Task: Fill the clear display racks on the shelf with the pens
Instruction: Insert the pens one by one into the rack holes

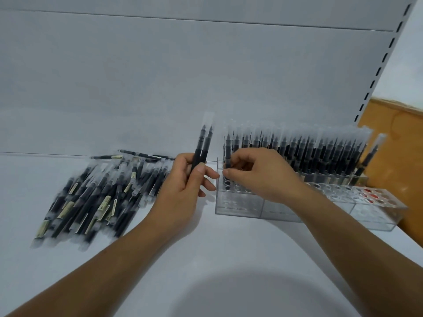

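A heap of black pens with clear caps lies on the white shelf at the left. A clear display rack stands at the right, its back rows packed with upright pens. My left hand holds two pens upright beside the rack's left end. My right hand pinches one pen over the holes at the rack's left front corner. Several front holes further right hold no pens.
The white shelf runs toward me, with a white back panel behind it. A slotted upright rises at the right, and an orange-brown board stands behind the rack's right end. Red marks show through the rack there.
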Motion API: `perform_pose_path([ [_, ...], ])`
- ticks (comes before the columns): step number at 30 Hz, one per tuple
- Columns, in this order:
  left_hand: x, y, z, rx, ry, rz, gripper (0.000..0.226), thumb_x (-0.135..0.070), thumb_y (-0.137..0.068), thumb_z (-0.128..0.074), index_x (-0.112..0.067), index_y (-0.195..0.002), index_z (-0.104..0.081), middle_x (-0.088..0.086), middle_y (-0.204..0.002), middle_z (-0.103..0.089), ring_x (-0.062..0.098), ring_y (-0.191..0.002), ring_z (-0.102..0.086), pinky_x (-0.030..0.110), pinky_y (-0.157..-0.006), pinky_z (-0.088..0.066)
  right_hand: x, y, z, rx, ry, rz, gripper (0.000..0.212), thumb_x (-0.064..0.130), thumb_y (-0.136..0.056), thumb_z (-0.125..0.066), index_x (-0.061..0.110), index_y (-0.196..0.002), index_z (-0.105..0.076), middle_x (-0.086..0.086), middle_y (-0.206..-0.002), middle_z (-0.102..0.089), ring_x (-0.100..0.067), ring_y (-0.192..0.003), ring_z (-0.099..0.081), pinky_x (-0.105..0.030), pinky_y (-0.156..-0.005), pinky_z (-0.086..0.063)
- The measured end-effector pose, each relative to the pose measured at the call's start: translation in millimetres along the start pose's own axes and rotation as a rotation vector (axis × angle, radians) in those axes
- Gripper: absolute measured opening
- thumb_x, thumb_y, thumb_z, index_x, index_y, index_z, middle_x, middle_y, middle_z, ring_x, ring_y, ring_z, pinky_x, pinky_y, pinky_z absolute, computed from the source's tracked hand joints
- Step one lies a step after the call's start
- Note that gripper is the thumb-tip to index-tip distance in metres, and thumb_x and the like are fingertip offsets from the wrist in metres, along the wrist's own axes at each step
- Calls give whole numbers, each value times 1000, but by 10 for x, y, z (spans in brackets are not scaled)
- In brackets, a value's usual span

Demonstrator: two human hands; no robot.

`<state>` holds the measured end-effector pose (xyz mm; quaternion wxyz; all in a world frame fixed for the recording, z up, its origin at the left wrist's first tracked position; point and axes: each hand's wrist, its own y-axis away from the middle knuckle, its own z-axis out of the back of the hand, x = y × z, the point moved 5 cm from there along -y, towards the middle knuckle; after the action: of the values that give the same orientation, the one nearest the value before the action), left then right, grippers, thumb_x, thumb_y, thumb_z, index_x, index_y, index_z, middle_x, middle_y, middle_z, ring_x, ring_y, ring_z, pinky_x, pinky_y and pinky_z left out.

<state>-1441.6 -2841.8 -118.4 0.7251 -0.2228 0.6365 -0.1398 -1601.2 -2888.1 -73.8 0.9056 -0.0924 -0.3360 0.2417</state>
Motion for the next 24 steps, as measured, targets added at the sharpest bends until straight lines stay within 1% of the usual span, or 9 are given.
perform_pose_path([
  [3, 6, 1, 3, 6, 0, -1, 12, -19, -104, -39, -27, -105, -49, -7, -93, -71, 12, -78, -67, 21, -64, -50, -3, 15, 18, -12, 12, 4, 14, 48, -86, -65, 42, -73, -63, 28, -68, -62, 4, -63, -56, -21, -61, -43],
  [6, 14, 6, 3, 18, 0, -10, 12, -21, -104, -39, -28, -105, -49, -7, -94, -71, 13, -78, -67, 22, -64, -50, -3, 32, 41, -9, 17, 4, 10, 48, -88, -64, 44, -79, -66, 26, -70, -63, 10, -61, -53, -21, -61, -40],
  [10, 1, 0, -1, 18, 8, -33, 10, -29, -99, -40, -29, -105, -49, -8, -93, -71, 12, -76, -67, 22, -63, -50, -14, 40, 98, -36, 28, -13, 13, 50, -86, -66, 44, -75, -68, 26, -71, -65, 6, -72, -58, -27, -69, -50],
  [12, -4, 0, -5, 18, 19, -40, 11, -32, -98, -41, -31, -104, -49, -8, -93, -71, 11, -75, -66, 21, -63, -50, -18, 47, 105, -44, 32, -14, 13, 51, -86, -66, 42, -79, -72, 26, -75, -65, 4, -77, -59, -30, -72, -53],
  [15, -14, 3, -21, 29, 23, -51, 10, -32, -98, -41, -33, -103, -49, -7, -93, -71, 12, -74, -65, 21, -62, -49, -9, 52, 103, -48, 60, 4, 15, 51, -86, -65, 40, -86, -75, 27, -74, -61, 4, -76, -58, -28, -71, -51],
  [18, -23, 17, -24, 32, 19, -52, 10, -31, -98, -41, -33, -103, -49, -7, -93, -71, 12, -73, -64, 21, -63, -48, 19, 44, 110, -54, 105, 15, 16, 50, -87, -65, 38, -86, -76, 24, -73, -61, 3, -74, -57, -27, -68, -50],
  [21, -34, 23, -31, 32, 7, -49, 11, -32, -98, -40, -29, -105, -49, -6, -92, -71, 13, -73, -64, 21, -63, -48, 40, 37, 62, 12, 185, 5, 16, 50, -87, -64, 39, -86, -75, 16, -77, -66, -3, -75, -60, -29, -69, -50],
  [24, -46, 20, -33, 27, 10, -43, 12, -32, -97, -40, -28, -105, -49, -7, -92, -71, 13, -72, -63, 20, -62, -47, 53, 48, 50, 59, 222, 2, 17, 51, -88, -62, 40, -91, -75, 16, -82, -67, -3, -78, -60, -30, -72, -51],
])
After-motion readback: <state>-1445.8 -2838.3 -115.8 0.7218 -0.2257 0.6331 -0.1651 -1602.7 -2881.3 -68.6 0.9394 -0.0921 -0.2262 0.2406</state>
